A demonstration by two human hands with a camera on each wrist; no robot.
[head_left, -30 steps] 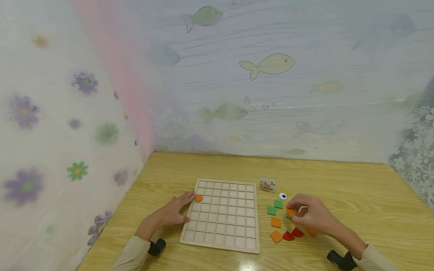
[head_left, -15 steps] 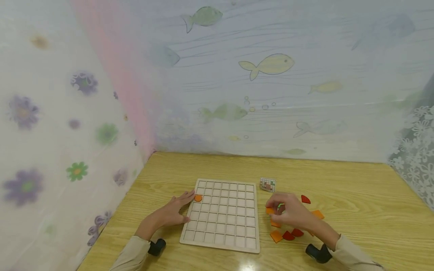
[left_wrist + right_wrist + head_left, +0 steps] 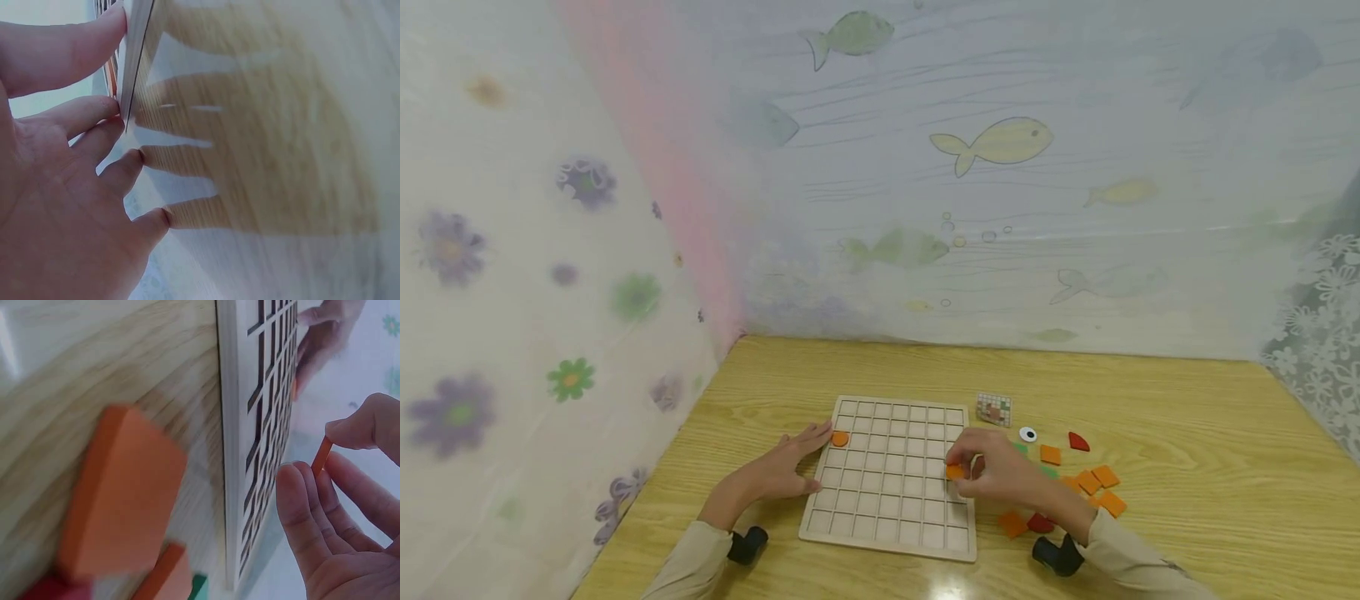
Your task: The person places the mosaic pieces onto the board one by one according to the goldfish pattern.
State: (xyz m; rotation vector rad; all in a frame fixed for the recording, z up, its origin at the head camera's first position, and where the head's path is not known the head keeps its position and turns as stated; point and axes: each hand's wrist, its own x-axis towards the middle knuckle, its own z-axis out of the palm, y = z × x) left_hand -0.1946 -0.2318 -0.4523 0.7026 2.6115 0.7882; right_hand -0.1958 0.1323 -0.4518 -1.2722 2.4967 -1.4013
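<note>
Orange piece (image 3: 322,455), thin, seen edge-on in the right wrist view: gripped between the thumb and fingertips of the right hand (image 3: 996,468). Its outline is mostly covered by the fingers, so no long axis can be told.

Key relation: the piece is over the right-hand column of the wooden board (image 3: 890,482), and the rest of the grid lies to the hand's left. In the right wrist view the piece looks clear of the cells. The right hand is the nearer one to this column. Pose: forearm slanting in from the near right, fingertips directed left toward the grid.

Left hand (image 3: 782,467): fingers extended and spread, thumb and foremost fingers at the board's left edge; the outer fingertips touch the surface (image 3: 790,375). Just beside them, an orange disc (image 3: 840,438) sits in the leftmost column.

Right of the board: green pieces (image 3: 1049,472) partly hidden by the right hand, orange squares (image 3: 1105,477), a red wedge (image 3: 1078,442), an eye disc (image 3: 1027,435). A small patterned card (image 3: 994,409) lies near the far right corner of the board.
</note>
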